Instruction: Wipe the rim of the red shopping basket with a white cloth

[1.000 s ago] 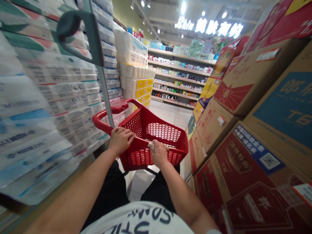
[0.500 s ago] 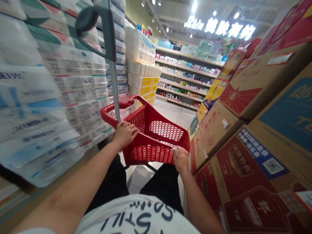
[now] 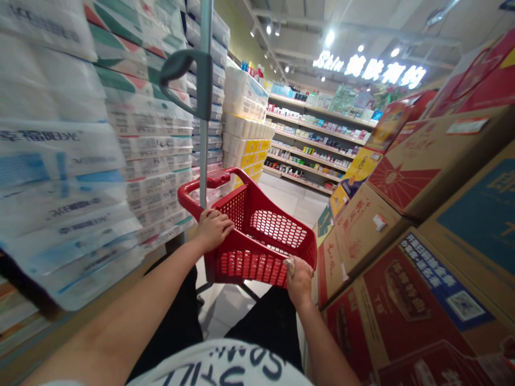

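Observation:
A red plastic shopping cart basket (image 3: pixel 249 271) with lattice sides stands in front of my legs, tilted in view. My left hand (image 3: pixel 216 229) is wrapped over its near top rim on the left, close to the foot of a grey metal pole. My right hand (image 3: pixel 300 277) grips the near right corner of the rim. A small crumpled pale scrap (image 3: pixel 290 262) sticks out between its thumb and fingers; its kind I cannot make out. The pole carries a dark grey looped handle (image 3: pixel 203 86) and rises beyond the top of the view.
Tall stacks of wrapped tissue packs (image 3: pixel 148 155) line the left. Cardboard cartons (image 3: pixel 378 225) are piled close on the right. White floor tiles (image 3: pixel 287 195) run ahead between them to shelves (image 3: pixel 317 131) of small boxed goods under a lit sign.
The view has shifted, so cart and shelves appear slightly lower and further right. Both hands keep their hold on the cart rim. The packs and cartons at the sides have slid in view.

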Available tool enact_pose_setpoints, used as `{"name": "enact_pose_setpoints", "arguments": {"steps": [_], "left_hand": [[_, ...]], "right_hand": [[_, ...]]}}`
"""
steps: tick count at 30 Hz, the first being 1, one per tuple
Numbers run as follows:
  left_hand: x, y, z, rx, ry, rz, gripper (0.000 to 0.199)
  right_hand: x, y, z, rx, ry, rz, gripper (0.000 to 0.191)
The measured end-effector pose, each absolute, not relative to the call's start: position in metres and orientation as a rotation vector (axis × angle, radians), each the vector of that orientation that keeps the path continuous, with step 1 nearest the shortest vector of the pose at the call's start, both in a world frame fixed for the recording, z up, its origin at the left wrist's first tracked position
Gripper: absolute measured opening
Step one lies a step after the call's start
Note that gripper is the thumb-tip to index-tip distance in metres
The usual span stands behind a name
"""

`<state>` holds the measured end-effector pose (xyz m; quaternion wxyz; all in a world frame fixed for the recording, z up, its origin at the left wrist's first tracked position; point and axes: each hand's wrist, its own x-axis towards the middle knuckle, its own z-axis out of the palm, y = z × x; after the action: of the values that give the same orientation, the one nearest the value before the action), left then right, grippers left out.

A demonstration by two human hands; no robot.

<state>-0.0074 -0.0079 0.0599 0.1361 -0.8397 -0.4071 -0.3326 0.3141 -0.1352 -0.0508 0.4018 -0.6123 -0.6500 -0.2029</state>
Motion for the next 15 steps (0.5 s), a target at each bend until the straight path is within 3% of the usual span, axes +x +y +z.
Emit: {"name": "enact_pose_setpoints", "arguments": {"steps": [15], "left_hand": [[-0.033, 0.003, 0.056, -2.472, -1.201, -1.072, 0.027]], "right_hand": [[0.278, -0.129, -0.057, -1.581, -1.605, -0.583, 0.031]]}}
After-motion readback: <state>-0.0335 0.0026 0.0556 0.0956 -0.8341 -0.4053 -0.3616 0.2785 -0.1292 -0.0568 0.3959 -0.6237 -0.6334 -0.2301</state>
